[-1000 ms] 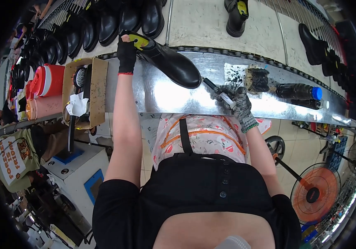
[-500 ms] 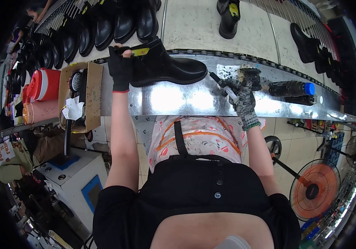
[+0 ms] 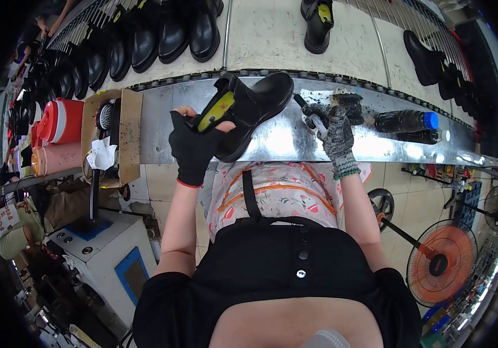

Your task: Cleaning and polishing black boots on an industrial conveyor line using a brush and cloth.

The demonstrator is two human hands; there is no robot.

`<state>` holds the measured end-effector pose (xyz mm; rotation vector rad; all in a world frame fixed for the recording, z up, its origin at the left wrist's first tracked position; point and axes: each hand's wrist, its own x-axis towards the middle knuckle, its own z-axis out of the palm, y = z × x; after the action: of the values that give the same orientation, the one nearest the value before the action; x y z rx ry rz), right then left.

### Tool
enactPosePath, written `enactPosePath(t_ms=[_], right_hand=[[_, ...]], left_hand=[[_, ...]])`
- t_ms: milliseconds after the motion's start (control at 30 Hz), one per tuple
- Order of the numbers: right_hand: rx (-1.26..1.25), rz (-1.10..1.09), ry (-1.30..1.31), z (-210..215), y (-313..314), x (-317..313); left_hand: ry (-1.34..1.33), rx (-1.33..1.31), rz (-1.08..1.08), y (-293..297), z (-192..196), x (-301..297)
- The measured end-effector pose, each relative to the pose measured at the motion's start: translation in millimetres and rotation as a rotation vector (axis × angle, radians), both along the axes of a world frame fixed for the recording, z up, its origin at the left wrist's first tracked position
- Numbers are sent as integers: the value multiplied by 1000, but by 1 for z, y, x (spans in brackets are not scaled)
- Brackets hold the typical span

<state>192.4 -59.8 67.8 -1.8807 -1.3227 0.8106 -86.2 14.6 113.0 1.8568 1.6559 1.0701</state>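
Note:
My left hand (image 3: 194,145), in a black glove with bare fingertips, grips a black ankle boot (image 3: 263,98) by its shaft. The boot lies tilted above the metal bench, its toe pointing away to the right and its yellow insole showing in the opening. To the right, my right hand (image 3: 337,136) wears a grey knit glove with dark stains. Its fingers are closed round a slim stick (image 3: 318,124) with a pale body and a black end, angled toward the boot. By those fingertips is a blackened sponge-like pad (image 3: 350,107); whether the hand touches it I cannot tell.
Beyond the metal bench (image 3: 162,139) runs a conveyor (image 3: 272,40) carrying a row of black boots (image 3: 144,49) and a lone boot (image 3: 318,29). A dark bottle with a blue cap (image 3: 406,121) lies right. At left are a cardboard box (image 3: 130,130) holding brushes and a red jug (image 3: 63,120).
My left hand has drawn the boot nearer and turned it, so its opening now faces me and its toe points up and right. The right hand has shifted slightly left.

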Motion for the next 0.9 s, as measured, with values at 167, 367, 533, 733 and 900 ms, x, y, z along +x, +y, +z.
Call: enactPosePath(t_ms=[167,367,533,733,900], right_hand=[[82,17,-83,22,-6,-11],[27,3,54,25,-7,-14],[22,59,213,18,-10,-20],[212,200,32,27,-18,-34],[112,229,63,38,-26,-40]], left_hand=[[-68,-142,-63,-21,7,9],[-122,-172,-125,-31,6,12],[-299,-294,-192,-39,-9,5],[-636,-693,-222,-54,-14,-4],[-886,-874,-114,-65,-13,-3]])
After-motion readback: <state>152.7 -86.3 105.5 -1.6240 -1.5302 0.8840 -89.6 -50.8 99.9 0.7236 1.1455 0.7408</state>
